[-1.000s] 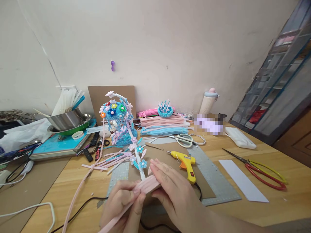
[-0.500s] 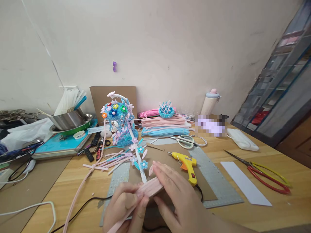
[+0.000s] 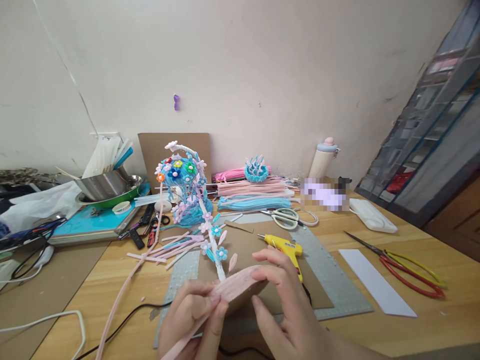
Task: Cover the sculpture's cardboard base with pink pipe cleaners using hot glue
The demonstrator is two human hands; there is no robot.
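Note:
My left hand (image 3: 195, 315) pinches a curved piece wrapped in pale pink fuzzy strips (image 3: 238, 284), with a brown underside showing. A pink strand trails down from these fingers past the bottom edge. Over the piece's right end, my right hand (image 3: 288, 300) has its fingers apart; the index fingertip appears to touch the pink surface, and the thumb is lower down. Just behind the piece rises a white stem (image 3: 214, 245) with pink and blue flowers. A small pink petal (image 3: 233, 262) sits beside it.
A yellow glue gun (image 3: 283, 245) lies on brown cardboard beyond my right hand. Scissors with red and yellow handles (image 3: 408, 275) and a white strip (image 3: 377, 282) are at right. Blue and pink stem bundles (image 3: 255, 202) lie at the back, near a flowered lamp-like craft (image 3: 180, 172).
My right hand has opened and slid right, its fingers lifting from the pink piece. More of the curved piece and the small petal now show. My left hand keeps its pinch.

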